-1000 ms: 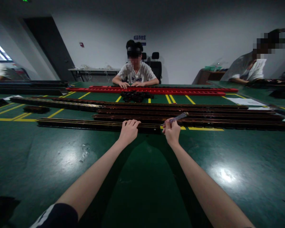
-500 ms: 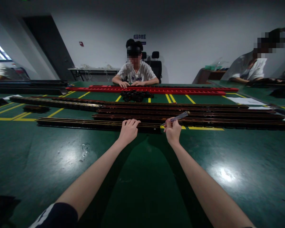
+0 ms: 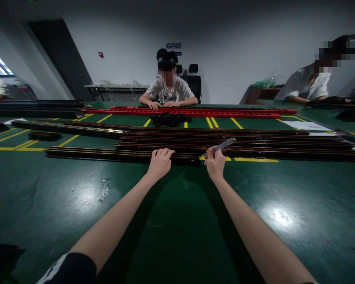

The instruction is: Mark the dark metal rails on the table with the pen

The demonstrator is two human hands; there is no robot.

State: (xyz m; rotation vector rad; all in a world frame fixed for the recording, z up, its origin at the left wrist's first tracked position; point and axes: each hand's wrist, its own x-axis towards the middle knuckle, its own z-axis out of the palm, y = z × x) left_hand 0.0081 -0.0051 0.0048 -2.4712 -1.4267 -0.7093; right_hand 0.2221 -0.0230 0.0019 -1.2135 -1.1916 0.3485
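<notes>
My left hand [image 3: 160, 162] rests over a long black rail [image 3: 100, 155] near its right end, fingers curled across the top and gripping it. The rail lies flat with thin gold-coloured lines along its length and a small bright spot near the right end. In my right hand [image 3: 215, 163] is a screwdriver [image 3: 224, 144] with a clear handle, pinched between thumb and fingers. Its handle points up to the right, while its thin tip is at the rail's right end; exact contact is too small to tell.
Several similar dark rails [image 3: 239, 139] lie behind my hands on the green table [image 3: 76, 221]. Farther back are a pile of black parts [image 3: 168, 119] and red slotted strips [image 3: 224, 113]. A person [image 3: 169, 88] sits opposite; another [image 3: 310, 85] works at right. White paper [image 3: 307, 125] lies at right.
Almost nothing differs. The screwdriver's handle has tilted or turned very slightly; both hands and the rail keep their places.
</notes>
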